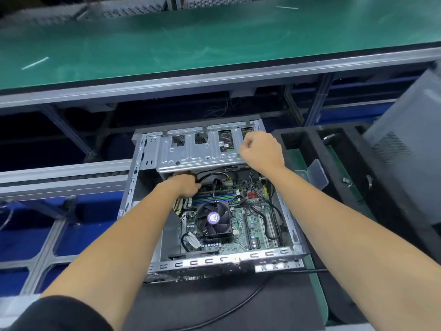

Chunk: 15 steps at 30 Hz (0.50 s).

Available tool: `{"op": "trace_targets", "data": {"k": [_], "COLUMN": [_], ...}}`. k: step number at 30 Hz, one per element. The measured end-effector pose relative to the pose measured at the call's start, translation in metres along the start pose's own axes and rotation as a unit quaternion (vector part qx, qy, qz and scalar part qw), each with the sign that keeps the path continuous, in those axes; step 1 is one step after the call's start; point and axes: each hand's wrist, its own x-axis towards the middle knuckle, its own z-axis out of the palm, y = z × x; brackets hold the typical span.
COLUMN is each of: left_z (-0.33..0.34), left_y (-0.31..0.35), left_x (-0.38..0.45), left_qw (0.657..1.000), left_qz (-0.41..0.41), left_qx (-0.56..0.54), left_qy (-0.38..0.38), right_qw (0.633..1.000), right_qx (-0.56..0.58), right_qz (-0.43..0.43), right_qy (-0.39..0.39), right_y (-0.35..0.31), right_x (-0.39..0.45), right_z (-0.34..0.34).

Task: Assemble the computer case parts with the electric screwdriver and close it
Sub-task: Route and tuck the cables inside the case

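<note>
Head view: right hand (259, 149) fisted on drive cage (200, 149) edge | left hand (185, 187) curled around cables (214, 176) beneath it | open computer case (290, 218) on counter (319, 295) | cage looks stiff, sharp-edged; best held by its rim, clear of soft cables.

Lighting is bright, even and overhead. White glare streaks mark the green conveyor belt (191, 44). The far top edge is motion-blurred. Wide-angle distortion bends straight rails at the frame edges. The space beneath the conveyor lies in deep shadow.
</note>
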Motion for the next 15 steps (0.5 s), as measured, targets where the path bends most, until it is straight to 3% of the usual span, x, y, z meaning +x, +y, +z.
{"op": "trace_targets", "data": {"k": [9,15], "left_z": [-0.006,-0.012], "left_y": [-0.013,-0.016], "left_x": [-0.007,-0.012], "left_qw": [1.000,0.998], "left_qz": [0.006,-0.036], "left_qx": [-0.023,0.042], "left_qy": [-0.004,-0.013], "right_qw": [1.000,1.000], "right_qx": [-0.012,-0.015], "right_qz": [0.000,0.000], "right_qy": [0.001,0.003], "right_y": [0.001,0.002], "right_x": [0.001,0.002], "right_z": [0.001,0.002]}}
